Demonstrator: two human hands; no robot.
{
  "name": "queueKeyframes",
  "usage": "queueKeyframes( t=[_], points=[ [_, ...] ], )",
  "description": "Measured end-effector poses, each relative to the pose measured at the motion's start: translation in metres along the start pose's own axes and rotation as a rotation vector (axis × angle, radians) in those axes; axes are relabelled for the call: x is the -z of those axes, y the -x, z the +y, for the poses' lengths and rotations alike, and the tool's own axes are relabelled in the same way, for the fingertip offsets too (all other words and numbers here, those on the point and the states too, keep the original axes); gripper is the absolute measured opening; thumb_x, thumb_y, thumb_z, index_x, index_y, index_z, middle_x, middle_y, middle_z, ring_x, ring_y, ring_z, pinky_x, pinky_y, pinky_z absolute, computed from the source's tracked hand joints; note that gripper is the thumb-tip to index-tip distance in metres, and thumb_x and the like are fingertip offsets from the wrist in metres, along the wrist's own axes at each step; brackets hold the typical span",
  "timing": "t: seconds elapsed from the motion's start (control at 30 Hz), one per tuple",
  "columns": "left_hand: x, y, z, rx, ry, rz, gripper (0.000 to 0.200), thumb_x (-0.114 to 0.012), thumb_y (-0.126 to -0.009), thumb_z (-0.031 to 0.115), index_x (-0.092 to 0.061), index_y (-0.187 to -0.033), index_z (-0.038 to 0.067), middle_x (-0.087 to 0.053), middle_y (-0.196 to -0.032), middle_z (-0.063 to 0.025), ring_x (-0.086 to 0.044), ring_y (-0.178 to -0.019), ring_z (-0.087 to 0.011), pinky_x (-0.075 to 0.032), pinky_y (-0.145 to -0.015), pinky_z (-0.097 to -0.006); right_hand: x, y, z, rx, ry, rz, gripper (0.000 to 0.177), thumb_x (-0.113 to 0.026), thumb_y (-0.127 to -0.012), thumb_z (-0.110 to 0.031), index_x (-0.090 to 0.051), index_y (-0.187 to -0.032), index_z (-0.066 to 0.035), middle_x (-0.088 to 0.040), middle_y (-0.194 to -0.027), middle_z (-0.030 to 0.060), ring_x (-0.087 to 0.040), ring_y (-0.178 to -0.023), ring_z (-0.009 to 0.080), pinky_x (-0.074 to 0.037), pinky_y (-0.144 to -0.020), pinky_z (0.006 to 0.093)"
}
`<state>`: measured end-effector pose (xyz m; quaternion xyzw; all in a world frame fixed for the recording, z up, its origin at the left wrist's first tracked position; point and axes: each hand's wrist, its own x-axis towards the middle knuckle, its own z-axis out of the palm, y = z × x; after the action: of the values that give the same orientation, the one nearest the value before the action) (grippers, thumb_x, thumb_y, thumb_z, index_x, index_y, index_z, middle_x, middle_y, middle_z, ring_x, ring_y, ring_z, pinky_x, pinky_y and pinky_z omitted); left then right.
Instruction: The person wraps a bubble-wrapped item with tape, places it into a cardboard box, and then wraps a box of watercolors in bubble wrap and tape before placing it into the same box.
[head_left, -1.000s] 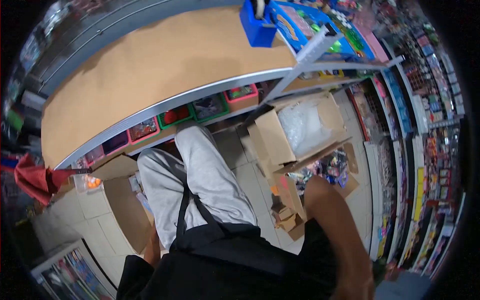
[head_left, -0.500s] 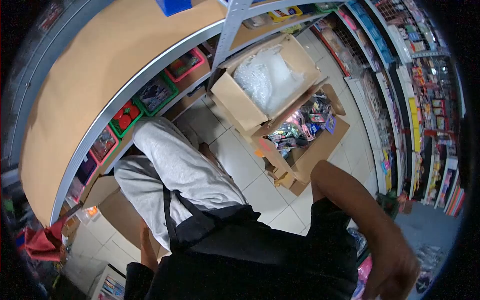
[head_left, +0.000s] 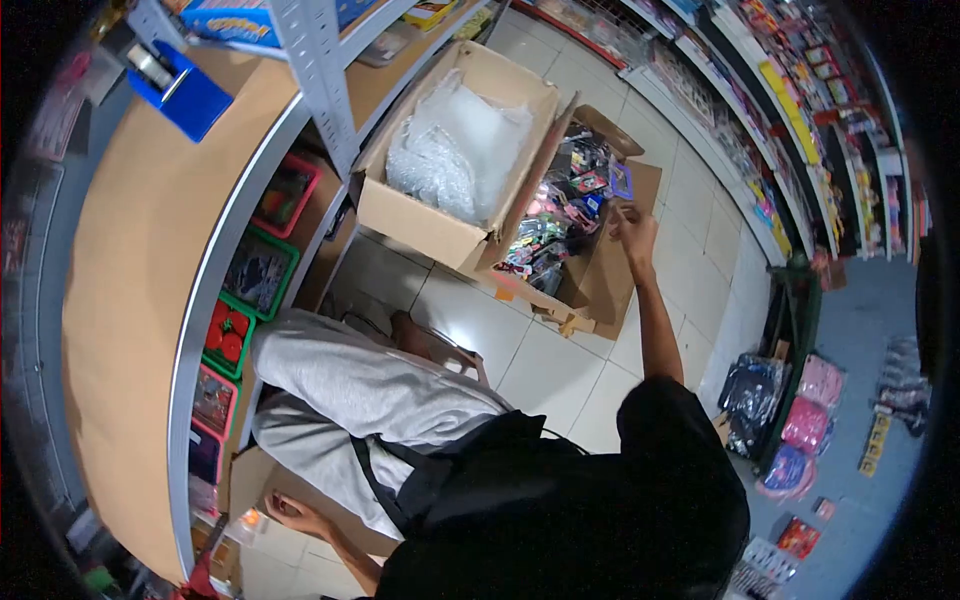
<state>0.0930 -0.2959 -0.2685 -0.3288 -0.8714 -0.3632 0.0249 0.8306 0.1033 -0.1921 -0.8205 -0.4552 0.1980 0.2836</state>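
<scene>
My right hand (head_left: 635, 235) reaches over the right edge of an open cardboard box (head_left: 622, 290), its fingers loosely bent with nothing visible in them. Inside that box lies a jumble of small packaged goods (head_left: 560, 225) in clear plastic, mostly dark and multicoloured. A purple-framed piece (head_left: 621, 181) is just beyond my fingertips. At lower left my left hand (head_left: 298, 515) is held over a brown cardboard box (head_left: 262, 480) beside my legs, fingers apart and nothing seen in them. The contents of that box are mostly hidden.
A larger cardboard box (head_left: 425, 225) with bubble wrap (head_left: 440, 165) stands against the goods box. On my left runs a wooden counter (head_left: 130, 330) with coloured baskets (head_left: 262, 275) below and a blue tape dispenser (head_left: 190, 95) on top. Stocked shelves (head_left: 770, 110) line the right.
My right hand has swung from the lower right up and forward to the goods box. My left hand has come into clearer view beside my legs. The camera view has turned.
</scene>
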Motion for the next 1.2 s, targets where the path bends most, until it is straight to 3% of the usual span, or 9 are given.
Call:
queueKeyframes(
  t=[0.03, 0.13, 0.23, 0.33, 0.57, 0.73, 0.87, 1.03, 1.2],
  points=[
    [0.002, -0.01, 0.017, -0.132, 0.012, 0.012, 0.03, -0.058, -0.105, 0.014, -0.058, -0.128, -0.006, -0.067, -0.114, -0.0203, -0.066, -0.102, -0.0307, -0.053, -0.09, -0.0387, -0.005, 0.007, 0.004, -0.13, -0.011, -0.013, 0.025, -0.074, -0.087, -0.009, -0.072, -0.109, 0.0, -0.076, -0.09, 0.0114, -0.074, -0.085, 0.02, -0.058, -0.074, 0.0358],
    [-0.002, -0.052, 0.1, -0.542, -0.001, 0.103, 0.024, -0.062, -0.1, 0.003, -0.057, -0.122, -0.006, -0.066, -0.111, -0.0231, -0.065, -0.102, -0.034, -0.054, -0.089, -0.0436, -0.031, -0.009, 0.046, 0.325, 0.224, 0.013, 0.018, -0.07, -0.09, -0.007, -0.074, -0.107, -0.001, -0.076, -0.091, 0.0188, -0.076, -0.084, 0.0312, -0.059, -0.077, 0.0426],
    [0.003, -0.096, 0.162, -0.819, -0.062, 0.188, 0.024, -0.066, -0.096, -0.004, -0.058, -0.118, -0.005, -0.065, -0.112, -0.0229, -0.065, -0.102, -0.0347, -0.054, -0.089, -0.045, -0.052, -0.041, 0.051, 0.438, 0.394, 0.02, 0.022, -0.062, -0.087, -0.001, -0.074, -0.105, -0.003, -0.072, -0.102, 0.0246, -0.071, -0.097, 0.0423, -0.056, -0.085, 0.0526],
    [0.017, -0.135, 0.217, -0.934, -0.014, 0.208, 0.024, -0.069, -0.092, -0.007, -0.061, -0.115, -0.004, -0.064, -0.114, -0.021, -0.063, -0.104, -0.0342, -0.053, -0.09, -0.0448, -0.065, -0.058, 0.047, 0.074, 0.649, -0.203, 0.029, -0.057, -0.083, 0.001, -0.071, -0.109, -0.002, -0.07, -0.11, 0.0282, -0.066, -0.106, 0.0473, -0.053, -0.091, 0.0573],
    [0.04, -0.188, 0.274, -0.844, -0.346, 0.212, 0.018, -0.067, -0.098, 0.009, -0.069, -0.111, -0.002, -0.069, -0.112, -0.0146, -0.061, -0.113, -0.0334, -0.041, -0.101, -0.0485, -0.069, -0.068, 0.052, 0.03, 0.606, -0.144, 0.048, -0.064, -0.078, -0.004, -0.058, -0.126, 0.0, -0.068, -0.113, 0.0315, -0.065, -0.108, 0.0481, -0.053, -0.092, 0.0567],
    [0.016, -0.205, 0.271, -0.63, -0.178, 0.019, 0.026, -0.062, -0.102, 0.014, -0.065, -0.122, -0.002, -0.058, -0.131, -0.0165, -0.056, -0.121, -0.0316, -0.056, -0.092, -0.0402, -0.076, -0.1, 0.104, 0.26, 0.733, -0.103, 0.069, -0.068, -0.075, -0.01, -0.046, -0.139, 0.004, -0.067, -0.12, 0.03, -0.067, -0.107, 0.0459, -0.056, -0.09, 0.0517],
    [0.005, -0.207, 0.269, -0.597, -0.211, -0.017, 0.03, -0.056, -0.105, 0.018, -0.064, -0.127, -0.001, -0.057, -0.135, -0.0162, -0.055, -0.123, -0.0318, -0.056, -0.093, -0.0389, -0.083, -0.1, 0.087, -0.023, 0.775, -0.169, 0.095, -0.07, -0.073, -0.012, -0.022, -0.152, 0.009, -0.068, -0.118, 0.0289, -0.067, -0.108, 0.0444, -0.057, -0.089, 0.0477],
    [0.002, -0.206, 0.267, -0.649, -0.291, 0.045, 0.029, -0.055, -0.105, 0.019, -0.066, -0.123, 0.0, -0.06, -0.135, -0.0169, -0.056, -0.123, -0.0333, -0.05, -0.099, -0.0421, -0.081, -0.111, 0.1, 0.133, 0.737, -0.191, 0.086, -0.067, -0.075, -0.012, -0.028, -0.148, 0.011, -0.068, -0.115, 0.0303, -0.067, -0.108, 0.0445, -0.056, -0.09, 0.0475],
    [0.001, -0.207, 0.264, -0.666, -0.361, 0.059, 0.028, -0.054, -0.104, 0.019, -0.066, -0.124, 0.004, -0.062, -0.132, -0.0161, -0.057, -0.124, -0.0331, -0.042, -0.105, -0.0439, -0.064, -0.107, 0.075, 0.063, 0.738, -0.376, 0.095, -0.083, -0.065, -0.029, -0.042, -0.144, 0.004, -0.055, -0.136, 0.031, -0.055, -0.129, 0.0435, -0.047, -0.107, 0.0481]
  ],
)
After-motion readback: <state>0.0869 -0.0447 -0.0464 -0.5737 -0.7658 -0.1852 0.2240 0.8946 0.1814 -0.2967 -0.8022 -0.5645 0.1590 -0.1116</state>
